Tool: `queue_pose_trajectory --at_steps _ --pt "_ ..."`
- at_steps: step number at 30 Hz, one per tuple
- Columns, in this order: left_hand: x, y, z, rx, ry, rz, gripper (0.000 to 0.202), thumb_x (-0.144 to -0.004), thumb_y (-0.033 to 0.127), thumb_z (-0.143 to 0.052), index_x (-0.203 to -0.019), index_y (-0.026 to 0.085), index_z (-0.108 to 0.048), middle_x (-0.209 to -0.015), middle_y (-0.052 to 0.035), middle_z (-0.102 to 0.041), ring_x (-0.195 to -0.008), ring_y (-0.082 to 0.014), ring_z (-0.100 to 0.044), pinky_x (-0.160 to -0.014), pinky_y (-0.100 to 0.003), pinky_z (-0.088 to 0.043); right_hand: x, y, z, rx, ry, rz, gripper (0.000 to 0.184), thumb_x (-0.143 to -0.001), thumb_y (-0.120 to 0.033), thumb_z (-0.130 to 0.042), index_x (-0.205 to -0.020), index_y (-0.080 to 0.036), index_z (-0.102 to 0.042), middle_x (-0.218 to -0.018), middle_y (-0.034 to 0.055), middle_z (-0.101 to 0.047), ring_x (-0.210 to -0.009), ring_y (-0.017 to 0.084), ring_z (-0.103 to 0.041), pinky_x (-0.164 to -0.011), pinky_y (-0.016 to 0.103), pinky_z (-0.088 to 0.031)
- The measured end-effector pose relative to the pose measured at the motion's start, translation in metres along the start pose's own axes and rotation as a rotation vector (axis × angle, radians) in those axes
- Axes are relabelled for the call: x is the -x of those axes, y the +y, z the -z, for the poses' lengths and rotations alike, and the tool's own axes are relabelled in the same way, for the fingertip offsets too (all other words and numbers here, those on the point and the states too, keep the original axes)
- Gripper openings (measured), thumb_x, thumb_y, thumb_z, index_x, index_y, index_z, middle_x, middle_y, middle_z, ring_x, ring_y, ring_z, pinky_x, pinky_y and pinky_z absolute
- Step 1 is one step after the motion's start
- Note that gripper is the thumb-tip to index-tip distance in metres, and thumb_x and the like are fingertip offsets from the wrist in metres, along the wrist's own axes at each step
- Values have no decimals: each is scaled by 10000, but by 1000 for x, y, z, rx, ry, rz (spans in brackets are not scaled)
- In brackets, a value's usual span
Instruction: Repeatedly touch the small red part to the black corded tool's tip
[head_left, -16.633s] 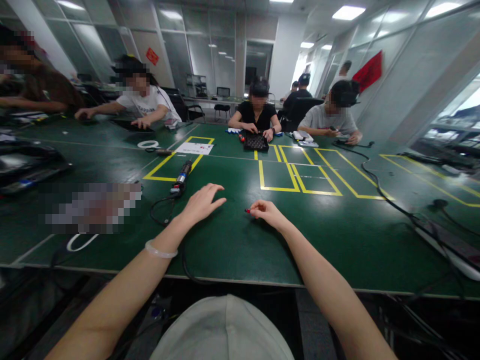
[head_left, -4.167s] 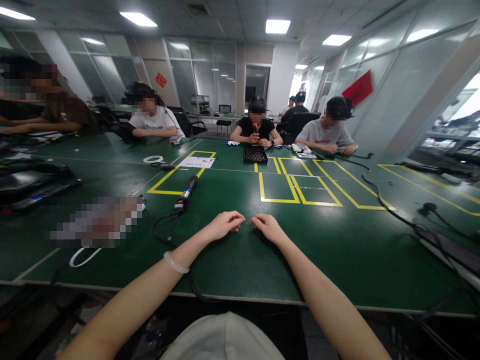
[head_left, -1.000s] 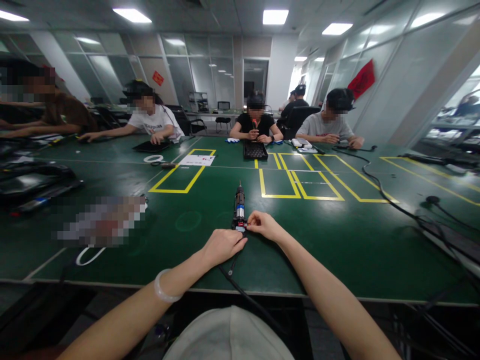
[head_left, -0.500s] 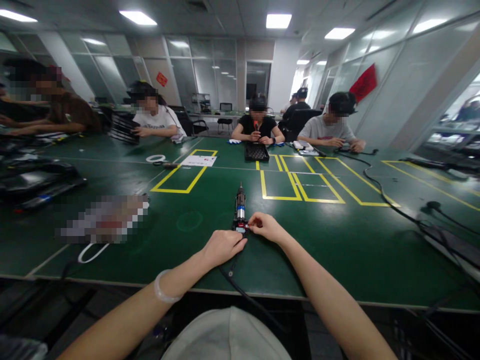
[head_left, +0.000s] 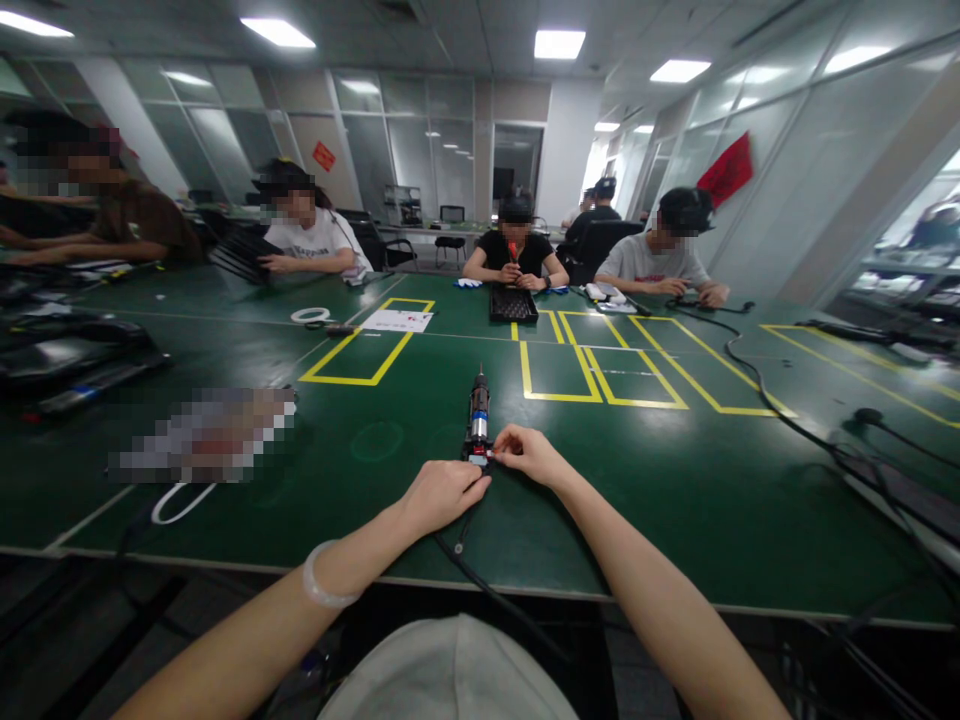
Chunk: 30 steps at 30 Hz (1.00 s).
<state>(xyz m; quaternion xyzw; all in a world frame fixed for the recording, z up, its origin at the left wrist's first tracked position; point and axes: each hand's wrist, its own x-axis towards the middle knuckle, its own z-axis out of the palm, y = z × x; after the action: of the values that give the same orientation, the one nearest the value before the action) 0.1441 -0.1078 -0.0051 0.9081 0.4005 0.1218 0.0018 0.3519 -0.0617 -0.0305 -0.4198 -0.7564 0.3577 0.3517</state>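
On the green table in front of me lies a partly opened power drill (head_left: 479, 422), its thin tip pointing away from me. A silver and blue motor section shows in its middle, with red and pale parts close to my hands. My left hand (head_left: 444, 492) is wrapped over the near end of the drill, palm down, covering that end. At the drill's right side my right hand (head_left: 531, 452) is closed in a pinch by the red part; what lies between the fingertips is too small to make out. A black cord (head_left: 480, 580) runs from under my left hand over the table edge.
Yellow tape outlines (head_left: 562, 398) mark the table (head_left: 360, 540) beyond the drill. A blurred-out flat item (head_left: 206, 435) with a white loop lies left. Black cables (head_left: 765, 385) cross on the right. Several co-workers sit across, one behind a black tray (head_left: 514, 305).
My hands and the drill stay nearly in place, with only a slight shift in the view. Across the table, the co-worker at left has tilted a black slatted piece.
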Motion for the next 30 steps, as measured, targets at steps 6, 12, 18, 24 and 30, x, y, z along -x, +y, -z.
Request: queue_pose_trajectory --at_steps 6,12,18,24,30 --pt "-4 -8 5 293 252 234 356 -936 446 -371 -1078 221 -608 -1002 -45 -659 -925 -173 -616 -809 -292 -470 -2 -4 -4 -33 2 -11 111 -739 -215 -661 -812 -153 -605 -700 -3 -606 -595 108 -515 -576 222 -409" --pt "-33 -24 -7 465 120 158 653 -895 537 -416 -1475 264 -287 -1562 -80 -200 -1423 -264 -191 -1143 -431 -210 -3 1 -10 -98 22 0 87 -734 -181 -643 -801 -158 -593 -663 -18 -590 -584 106 -519 -578 220 -409" --pt "-44 -24 -12 289 -98 173 606 -823 659 -447 -1309 307 -537 -1572 -42 -175 -1427 -331 -145 -1134 -515 -184 -3 6 -4 -147 -5 7 73 -743 -195 -635 -796 -146 -648 -737 16 -663 -636 127 -574 -642 244 -447" --pt "-45 -19 -7 142 -105 229 336 -810 501 -537 -1082 327 -628 -1555 22 -229 -1364 -363 -295 -1062 -640 -222 -2 5 2 -132 -25 -11 149 -787 -177 -553 -843 -138 -686 -763 30 -681 -692 142 -601 -688 255 -457" --pt "-44 -29 -1 154 -63 155 270 -802 388 -531 -1032 289 -631 -1535 -8 -283 -1223 -280 -488 -1011 -464 -393 -1 -3 3 -120 -3 -1 128 -790 -182 -566 -846 -140 -673 -776 29 -682 -673 132 -590 -669 245 -456"
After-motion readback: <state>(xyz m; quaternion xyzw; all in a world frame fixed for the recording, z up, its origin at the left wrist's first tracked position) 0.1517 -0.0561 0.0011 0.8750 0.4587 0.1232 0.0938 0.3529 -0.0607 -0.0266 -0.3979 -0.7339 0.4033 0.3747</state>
